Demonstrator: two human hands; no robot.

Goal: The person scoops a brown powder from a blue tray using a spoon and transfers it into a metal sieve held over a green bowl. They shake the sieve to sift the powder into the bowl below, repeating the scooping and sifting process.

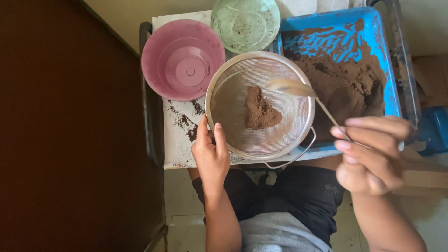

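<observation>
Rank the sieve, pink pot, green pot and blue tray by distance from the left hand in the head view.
From the left hand:
1. Sieve, touched at its near rim.
2. Pink pot, up and left.
3. Green pot, top centre.
4. Blue tray, far right.

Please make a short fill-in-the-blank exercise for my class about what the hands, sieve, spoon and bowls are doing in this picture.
1. The left hand grips the rim of the round ____.
2. The right hand holds a ____ by its handle above the mesh.
3. The small heap inside the sieve is ____ powder.
4. Beside the pink bowl stands a ____ bowl.

Missing words: sieve; spoon; brown; green
</observation>
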